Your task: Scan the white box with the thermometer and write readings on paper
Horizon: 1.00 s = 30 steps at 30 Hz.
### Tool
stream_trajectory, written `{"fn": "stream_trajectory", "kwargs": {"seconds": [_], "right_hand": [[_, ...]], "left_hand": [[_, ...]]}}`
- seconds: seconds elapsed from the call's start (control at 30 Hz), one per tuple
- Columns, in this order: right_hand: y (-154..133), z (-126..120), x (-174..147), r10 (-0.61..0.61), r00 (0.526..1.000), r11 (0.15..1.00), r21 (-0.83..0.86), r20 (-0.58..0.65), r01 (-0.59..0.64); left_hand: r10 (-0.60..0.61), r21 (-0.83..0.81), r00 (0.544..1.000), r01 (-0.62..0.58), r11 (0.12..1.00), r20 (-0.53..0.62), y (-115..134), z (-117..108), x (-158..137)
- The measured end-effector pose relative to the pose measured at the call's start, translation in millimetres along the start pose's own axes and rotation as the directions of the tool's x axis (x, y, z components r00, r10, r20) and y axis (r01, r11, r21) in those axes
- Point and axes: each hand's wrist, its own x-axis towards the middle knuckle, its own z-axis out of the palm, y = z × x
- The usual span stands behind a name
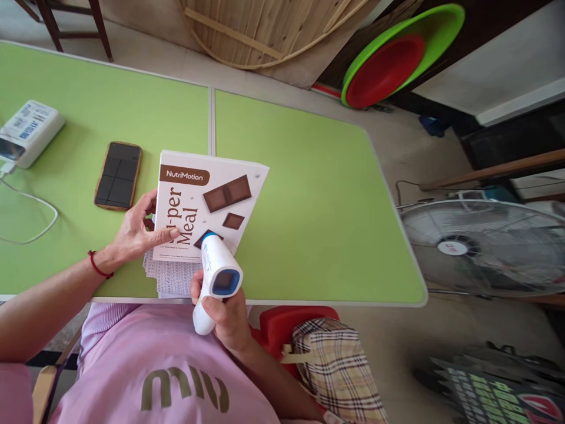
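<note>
My left hand (139, 229) grips a white box (185, 203) by its left side, thumb across the front. The box is printed with "NutriMotion", "Meal" and brown chocolate pieces. In my right hand (227, 315) is a white handheld infrared thermometer (216, 277) with a blue-framed screen and blue tip. Its tip points at the lower part of the box; whether they touch I cannot tell. Under the box, at the table's near edge, lie papers covered with small writing (174, 280). A phone (118, 175) in a brown case lies left of the box.
The green folding table (309, 206) has a pale rim and a centre seam. A white power bank (30, 132) with a white cable (48, 227) is at far left. A fan (463, 247) stands off the right end. A red stool (282, 327) with checked cloth (335, 365) is nearby.
</note>
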Motion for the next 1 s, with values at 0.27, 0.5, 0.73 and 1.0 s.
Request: {"fn": "stream_trajectory", "kwargs": {"seconds": [0.27, 0.5, 0.73, 1.0], "right_hand": [[-0.2, -1.8, 0.5, 0.045, 0.998, 0.997, -0.061, -0.04, -0.047], [-1.9, 1.0, 0.5, 0.016, 1.0, 0.999, -0.048, -0.022, -0.017], [-1.5, 0.0, 0.5, 0.034, 0.999, 0.999, -0.039, -0.039, -0.035], [-2.9, 0.7, -0.7, 0.008, 1.0, 1.0, -0.011, 0.004, -0.008]], "left_hand": [[-0.004, -0.004, 1.0, 0.004, 1.0, 0.002, 2.4, 0.9, 0.3], [0.029, -0.001, 1.0, -0.029, 1.0, -0.001, 0.6, 0.0, 0.6], [0.035, -0.011, 0.999, -0.035, 0.999, 0.002, 0.4, 0.0, 0.5], [0.033, 0.009, 0.999, -0.033, 0.999, 0.0, 1.1, -0.5, 0.3]]}}
